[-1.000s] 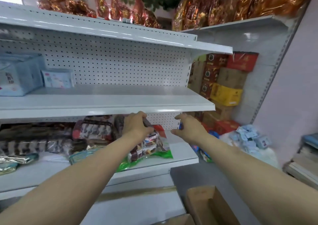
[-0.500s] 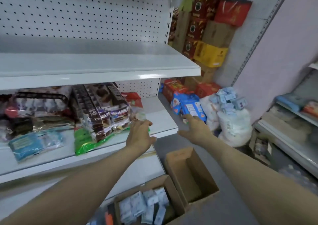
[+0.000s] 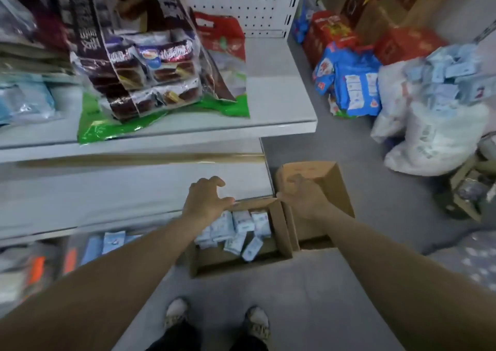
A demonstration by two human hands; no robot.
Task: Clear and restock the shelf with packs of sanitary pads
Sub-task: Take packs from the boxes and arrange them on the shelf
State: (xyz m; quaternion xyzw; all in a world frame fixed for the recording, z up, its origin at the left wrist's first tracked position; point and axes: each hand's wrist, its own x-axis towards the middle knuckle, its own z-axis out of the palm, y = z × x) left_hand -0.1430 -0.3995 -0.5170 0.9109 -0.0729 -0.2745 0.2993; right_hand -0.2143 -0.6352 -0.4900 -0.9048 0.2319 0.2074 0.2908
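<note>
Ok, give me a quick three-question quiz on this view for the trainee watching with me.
1. Multiple choice: what lies in the brown cardboard box nearest the left hand? A) glass bottles B) small white-and-blue packs C) red apples
2. True or false: the right hand grips a pack.
3. Fill in: the second open brown cardboard box sits on the grey floor to the ___ of the first.
Key: 1 B; 2 false; 3 right.
</note>
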